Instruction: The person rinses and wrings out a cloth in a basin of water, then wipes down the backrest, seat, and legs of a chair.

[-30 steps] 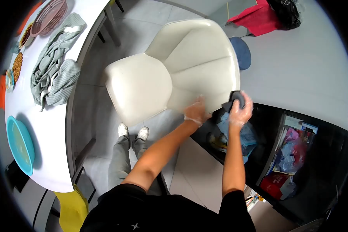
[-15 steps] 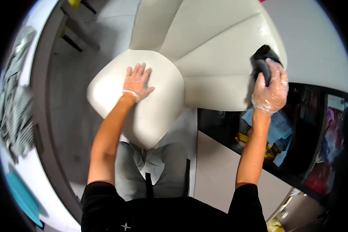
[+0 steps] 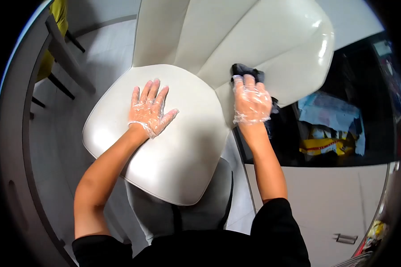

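Observation:
A cream leather-like chair stands before me, its seat (image 3: 187,133) nearest and its backrest (image 3: 272,40) rising behind to the right. My left hand (image 3: 149,109), in a clear plastic glove, lies flat on the seat with fingers spread. In a matching glove, my right hand (image 3: 252,99) presses a dark cloth (image 3: 247,71) against the lower backrest, close to where it meets the seat. Part of the cloth also shows beside the wrist side of that hand; the palm and the rest of the cloth are hidden.
On the right is a low cabinet (image 3: 316,187) with a dark top, holding a light blue packet (image 3: 332,111) and a yellow package (image 3: 327,144). A grey table edge (image 3: 24,98) runs along the left. Behind it stand yellow chairs (image 3: 60,15) with dark legs.
My right hand has carried the cloth leftward from the backrest's outer edge to near the seat joint. My left hand stays flat on the seat. The view has shifted.

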Tool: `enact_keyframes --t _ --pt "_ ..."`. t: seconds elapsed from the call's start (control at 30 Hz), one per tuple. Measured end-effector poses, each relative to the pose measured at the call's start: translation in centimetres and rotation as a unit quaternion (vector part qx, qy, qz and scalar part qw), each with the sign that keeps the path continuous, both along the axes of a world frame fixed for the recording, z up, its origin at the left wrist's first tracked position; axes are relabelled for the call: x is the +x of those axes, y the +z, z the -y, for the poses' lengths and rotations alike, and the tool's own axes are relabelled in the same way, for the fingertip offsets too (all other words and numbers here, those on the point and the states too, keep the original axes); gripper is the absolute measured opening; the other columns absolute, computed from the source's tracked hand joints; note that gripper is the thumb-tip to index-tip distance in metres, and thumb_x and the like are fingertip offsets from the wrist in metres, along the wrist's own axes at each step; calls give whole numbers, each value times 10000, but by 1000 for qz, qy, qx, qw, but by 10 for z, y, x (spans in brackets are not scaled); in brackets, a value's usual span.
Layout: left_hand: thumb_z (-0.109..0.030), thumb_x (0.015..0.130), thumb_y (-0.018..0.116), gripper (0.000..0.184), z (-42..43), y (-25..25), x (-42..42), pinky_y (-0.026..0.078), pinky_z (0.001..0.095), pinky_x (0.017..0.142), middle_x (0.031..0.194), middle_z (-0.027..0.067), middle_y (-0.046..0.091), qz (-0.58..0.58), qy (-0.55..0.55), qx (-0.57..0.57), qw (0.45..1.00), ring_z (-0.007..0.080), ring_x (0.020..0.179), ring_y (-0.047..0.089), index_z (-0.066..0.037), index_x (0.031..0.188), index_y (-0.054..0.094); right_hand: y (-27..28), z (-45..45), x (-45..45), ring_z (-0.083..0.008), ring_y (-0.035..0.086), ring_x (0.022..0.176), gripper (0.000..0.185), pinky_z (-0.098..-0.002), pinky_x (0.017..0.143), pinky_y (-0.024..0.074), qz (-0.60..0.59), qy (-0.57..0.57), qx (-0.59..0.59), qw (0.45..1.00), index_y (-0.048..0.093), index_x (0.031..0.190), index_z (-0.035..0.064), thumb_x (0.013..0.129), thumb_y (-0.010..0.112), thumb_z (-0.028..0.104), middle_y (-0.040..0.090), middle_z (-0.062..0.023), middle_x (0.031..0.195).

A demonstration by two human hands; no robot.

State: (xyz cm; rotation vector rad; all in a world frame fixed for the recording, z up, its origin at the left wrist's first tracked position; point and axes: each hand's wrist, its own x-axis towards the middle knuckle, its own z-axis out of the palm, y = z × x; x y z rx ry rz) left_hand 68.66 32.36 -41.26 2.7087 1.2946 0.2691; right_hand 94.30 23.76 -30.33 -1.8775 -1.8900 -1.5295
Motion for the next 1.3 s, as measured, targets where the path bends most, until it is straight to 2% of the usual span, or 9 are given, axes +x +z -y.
enact_keyframes --t 0.23,0.33,0.47,0.6,0.7,0.93,1.03,1.13,1.3 --pt "-648 928 435 783 5 6 -3 62 534 1218 1621 138 251 29 2 13 999 313 1509 177 -143 1522 369 -20 12 -18 -223 628 791 160 -351 593 548 -81 -76 -189 976 667 1009 140 858 615 157 619 -71 960" --pt "-644 925 443 780 7 7 -4 61 533 1218 1619 139 257 33 1 6 999 310 1509 179 -141 1518 377 -97 21 -28 -250 655 857 126 -356 632 564 -137 -58 -204 968 645 957 114 846 605 158 612 -88 938" --pt "-647 915 458 784 10 8 -6 61 525 1221 1620 127 261 33 2 0 999 293 1510 182 -148 1516 384 -73 30 -29 -257 655 922 191 -368 690 576 -170 -46 -297 939 659 1035 116 858 599 157 627 -98 1019" --pt "-645 904 479 786 11 14 -6 61 514 1224 1616 120 277 30 7 -14 999 285 1510 188 -155 1512 392 -17 32 -8 -281 632 976 163 -410 711 585 1 18 -346 938 670 982 100 852 593 159 616 -106 1032" --pt "-636 896 503 785 13 16 -5 61 509 1226 1610 122 291 28 4 -25 999 287 1508 198 -151 1506 403 98 14 14 -334 667 964 121 -453 712 600 -83 -40 -276 957 657 938 66 856 587 122 638 -151 1017" --pt "-723 795 602 927 -10 59 -51 52 587 1207 1630 119 245 -25 -16 -184 982 299 1521 157 -168 1511 404 300 -11 65 -385 646 1005 311 -495 868 548 -116 23 139 983 638 1188 176 883 578 177 621 -153 1168" --pt "-797 824 483 935 9 63 -71 -1 665 1172 1663 90 145 -76 82 -91 990 310 1537 72 -248 1559 305 280 -36 68 -371 595 1125 388 -504 944 509 -245 -97 15 964 626 1248 211 866 609 272 577 -115 1297" --pt "-808 819 461 940 9 48 -71 -3 646 1178 1664 89 149 -63 84 -55 993 310 1537 75 -246 1558 317 223 -49 31 -353 504 1201 416 -468 937 512 -116 -183 -42 975 619 1229 144 857 630 331 541 -94 1293" --pt "-809 847 406 911 9 49 -70 -8 647 1178 1665 79 144 -74 86 -59 992 306 1538 69 -263 1567 291 122 -72 16 -386 535 1077 403 -471 780 569 -170 -67 65 981 619 1206 130 819 675 230 569 -113 1157"
